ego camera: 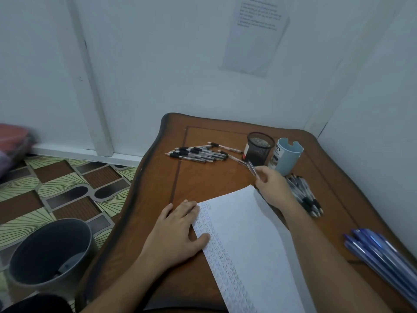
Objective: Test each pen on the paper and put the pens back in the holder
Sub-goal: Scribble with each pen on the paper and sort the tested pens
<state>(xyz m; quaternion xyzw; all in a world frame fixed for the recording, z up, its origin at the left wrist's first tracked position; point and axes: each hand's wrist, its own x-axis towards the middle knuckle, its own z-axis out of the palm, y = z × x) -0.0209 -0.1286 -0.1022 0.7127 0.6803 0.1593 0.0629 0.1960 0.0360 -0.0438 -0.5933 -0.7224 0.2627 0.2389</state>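
The right hand has its fingertips curled round a pen, pinching it near one end. The pen is smeared by motion, so I cannot tell which end points up or whether it is capped. It hangs above the table, just in front of the black mesh holder and not in it. The same hand and wrist cover part of the paper's far corner and hide some of the heap of black pens beside them.

The left hand lies flat with its fingers straight, pressing on the left edge of the paper. The paper's margin carries rows of small scribbles too fine to read.

A pale blue cup stands against or just beside the holder; I cannot tell which. Loose black pens lie left of the holder. Blue pens are cut off at the right edge. A grey bin sits on the floor by the wooden table.
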